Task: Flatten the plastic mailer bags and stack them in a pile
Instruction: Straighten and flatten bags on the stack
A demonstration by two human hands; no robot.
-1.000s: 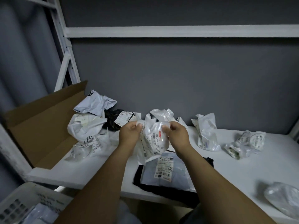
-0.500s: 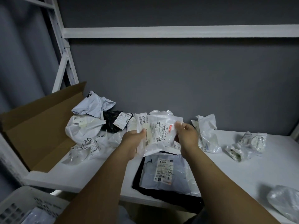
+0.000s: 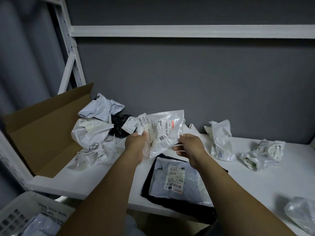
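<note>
From my station I see a white shelf board (image 3: 105,178) set against a dull grey wall (image 3: 187,79), with a white perforated upright (image 3: 71,53) on the left and a white crossbeam (image 3: 187,31) above. An open cardboard box (image 3: 42,133) lies at the left end of the board, and a white slatted basket (image 3: 22,210) sits below the board's near left corner. A heap of crumpled mailers (image 3: 95,126), white and black, spills from the box mouth. More crumpled bags (image 3: 219,142) lie along the back right, and a clear bag (image 3: 301,213) lies at the near right edge.

The held mailer (image 3: 165,132) hangs in the air above the middle of the board. It is white and glossy, partly opened out but creased and wrinkled, with its barcode label and a small red tag facing me. My left hand (image 3: 136,145) grips its lower left edge, fingers curled round the plastic. My right hand (image 3: 190,145) pinches the lower right corner between thumb and forefinger.

Directly below lies the pile: a pale flattened mailer (image 3: 179,184), label up, resting on a flat black mailer (image 3: 170,203).
</note>
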